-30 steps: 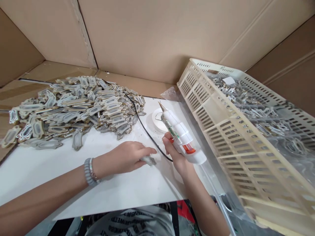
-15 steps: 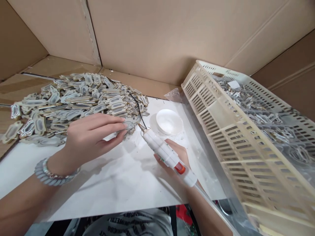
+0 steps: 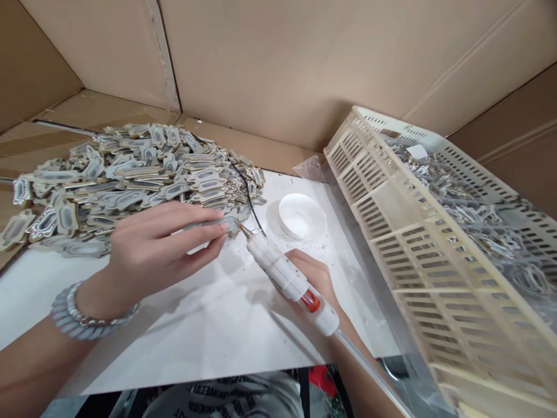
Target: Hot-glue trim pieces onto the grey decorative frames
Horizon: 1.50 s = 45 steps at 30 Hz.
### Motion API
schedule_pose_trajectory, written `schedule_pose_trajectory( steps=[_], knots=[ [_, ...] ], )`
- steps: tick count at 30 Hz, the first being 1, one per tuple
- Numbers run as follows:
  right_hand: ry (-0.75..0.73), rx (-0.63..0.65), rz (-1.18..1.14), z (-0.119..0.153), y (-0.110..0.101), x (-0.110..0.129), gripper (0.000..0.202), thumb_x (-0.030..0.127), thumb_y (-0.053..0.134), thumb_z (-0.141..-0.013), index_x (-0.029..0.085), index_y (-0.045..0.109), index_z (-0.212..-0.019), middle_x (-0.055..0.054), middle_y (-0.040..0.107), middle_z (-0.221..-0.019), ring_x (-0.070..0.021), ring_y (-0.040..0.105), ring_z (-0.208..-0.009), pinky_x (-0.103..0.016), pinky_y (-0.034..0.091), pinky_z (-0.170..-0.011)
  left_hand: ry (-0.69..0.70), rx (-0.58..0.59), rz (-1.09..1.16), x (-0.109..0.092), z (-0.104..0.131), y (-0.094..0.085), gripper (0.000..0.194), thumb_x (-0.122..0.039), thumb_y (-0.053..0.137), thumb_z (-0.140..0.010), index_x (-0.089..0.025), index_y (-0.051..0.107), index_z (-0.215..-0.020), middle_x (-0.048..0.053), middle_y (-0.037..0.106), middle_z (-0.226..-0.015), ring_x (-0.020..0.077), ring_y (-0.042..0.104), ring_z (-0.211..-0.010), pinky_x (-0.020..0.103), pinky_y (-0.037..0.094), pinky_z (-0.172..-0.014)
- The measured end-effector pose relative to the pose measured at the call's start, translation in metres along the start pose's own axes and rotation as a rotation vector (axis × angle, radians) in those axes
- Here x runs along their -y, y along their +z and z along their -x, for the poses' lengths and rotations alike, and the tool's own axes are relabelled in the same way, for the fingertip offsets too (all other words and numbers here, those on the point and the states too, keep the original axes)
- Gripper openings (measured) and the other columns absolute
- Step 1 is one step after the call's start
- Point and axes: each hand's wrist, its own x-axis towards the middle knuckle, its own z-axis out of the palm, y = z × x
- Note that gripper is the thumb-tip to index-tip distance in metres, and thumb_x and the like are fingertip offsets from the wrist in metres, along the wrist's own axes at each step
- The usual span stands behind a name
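Observation:
My left hand [image 3: 163, 247] pinches a flat grey frame-shaped piece [image 3: 231, 221] between thumb and fingers, above the white work surface. A white glue gun [image 3: 278, 268] with a red switch is gripped in my right hand [image 3: 314, 271]; part of that hand is hidden beneath it. Its metal tip meets or nearly meets the right end of the held piece. From its back end runs a long clear glue stick [image 3: 369, 370]. Behind my left hand lies a large heap of similar grey and tan pieces [image 3: 143, 174].
A small white bowl [image 3: 301, 216] stands right of the glue gun's tip. On the right, a cream plastic crate [image 3: 394, 232] holds bagged metal-looking pieces [image 3: 474, 212]. A black cord [image 3: 252, 203] runs by the heap. Cardboard walls [image 3: 270, 64] enclose the back.
The glue gun's tip has shifted slightly left and down, and the held piece shows more fully between my left fingers. The view has moved a little.

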Motion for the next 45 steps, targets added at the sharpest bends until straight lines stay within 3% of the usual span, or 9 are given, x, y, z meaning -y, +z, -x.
schedule_pose_trajectory(
  steps=[6, 13, 29, 34, 39, 45],
  knots=[
    [0.019, 0.011, 0.019, 0.001, -0.001, 0.0, 0.014, 0.01, 0.052, -0.078, 0.021, 0.056, -0.07, 0.0, 0.061, -0.075, -0.0116, 0.055, -0.06, -0.024, 0.04, -0.057, -0.031, 0.025, -0.043, -0.002, -0.001, -0.002, 0.012, -0.018, 0.077, -0.08, -0.022, 0.068, -0.087, 0.002, 0.077, -0.088, 0.0146, 0.073, -0.077, 0.029, 0.064, -0.074],
    [0.056, 0.035, 0.045, -0.001, -0.001, 0.004, 0.011, 0.012, 0.051, -0.07, 0.021, 0.054, -0.065, 0.0, 0.062, -0.073, -0.013, 0.056, -0.06, -0.025, 0.041, -0.056, 0.012, 0.022, -0.046, -0.001, -0.003, -0.002, 0.013, -0.017, 0.078, -0.077, -0.021, 0.069, -0.086, 0.003, 0.078, -0.086, 0.0156, 0.073, -0.074, 0.028, 0.065, -0.069],
    [0.06, -0.007, 0.059, 0.0, 0.0, 0.004, 0.016, 0.013, 0.051, -0.076, 0.022, 0.051, -0.063, 0.0, 0.057, -0.07, -0.0137, 0.054, -0.06, -0.026, 0.041, -0.057, 0.004, 0.014, -0.049, 0.001, -0.002, -0.004, 0.014, -0.016, 0.079, -0.076, -0.021, 0.069, -0.085, 0.003, 0.078, -0.085, 0.0152, 0.073, -0.074, 0.028, 0.063, -0.072],
    [0.098, -0.071, 0.056, 0.001, 0.001, 0.005, 0.016, 0.015, 0.057, -0.083, 0.022, 0.056, -0.068, 0.0, 0.059, -0.073, -0.0134, 0.055, -0.059, -0.026, 0.044, -0.056, -0.101, 0.012, 0.071, -0.004, -0.003, -0.003, 0.013, -0.016, 0.077, -0.078, -0.022, 0.068, -0.086, 0.003, 0.077, -0.087, 0.0151, 0.073, -0.077, 0.027, 0.061, -0.072],
    [0.254, -0.175, -0.001, 0.001, 0.001, 0.013, 0.011, 0.031, 0.067, -0.084, 0.023, 0.061, -0.08, -0.001, 0.06, -0.074, -0.0165, 0.058, -0.063, -0.029, 0.049, -0.058, -0.383, 0.051, 0.394, -0.025, -0.004, 0.006, 0.008, -0.017, 0.074, -0.081, -0.023, 0.067, -0.083, -0.002, 0.076, -0.085, 0.0091, 0.072, -0.079, 0.017, 0.059, -0.074],
    [0.322, -0.02, -0.093, -0.002, -0.001, 0.018, 0.029, 0.052, 0.067, -0.083, 0.024, 0.061, -0.083, 0.0, 0.057, -0.074, -0.0163, 0.058, -0.065, -0.03, 0.052, -0.062, -0.602, 0.101, 0.649, -0.053, 0.004, 0.016, 0.019, -0.026, 0.076, -0.078, -0.022, 0.057, -0.075, -0.003, 0.075, -0.083, 0.011, 0.073, -0.073, 0.019, 0.058, -0.068]
  ],
)
